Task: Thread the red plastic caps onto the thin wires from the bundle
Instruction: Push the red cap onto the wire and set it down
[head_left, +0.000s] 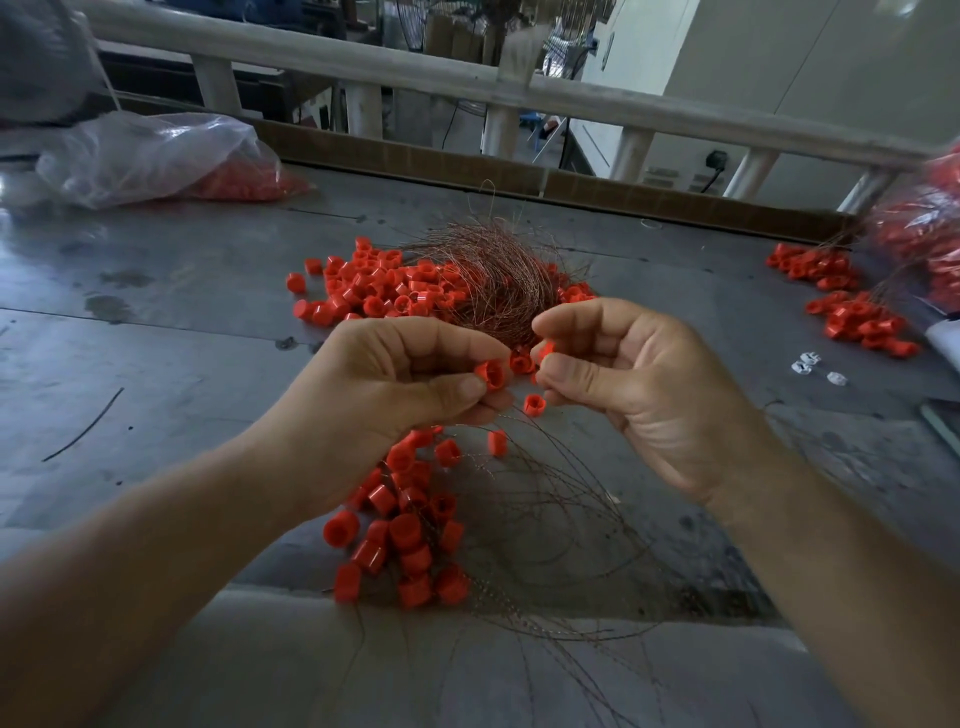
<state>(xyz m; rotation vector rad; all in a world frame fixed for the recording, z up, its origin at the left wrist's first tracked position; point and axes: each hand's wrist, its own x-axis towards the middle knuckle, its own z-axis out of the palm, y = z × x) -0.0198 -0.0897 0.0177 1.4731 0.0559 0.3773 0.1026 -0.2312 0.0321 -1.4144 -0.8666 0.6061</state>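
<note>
our left hand (410, 379) pinching a red cap (489, 375), our right hand (623, 379) pinching another cap (545, 351), wire bundle (493, 280) behind on the table (156, 322)

A heap of loose red caps (384, 291) lay touching a tangled, coppery wire bundle (493, 280) on its right. Nearer, the left hand (405, 379) pinched one cap (489, 375) and the right hand (639, 384) pinched a second cap (545, 351). Below them lay a cluster of threaded caps (410, 525), with thin wires (561, 519) fanning out rightward.
</note>
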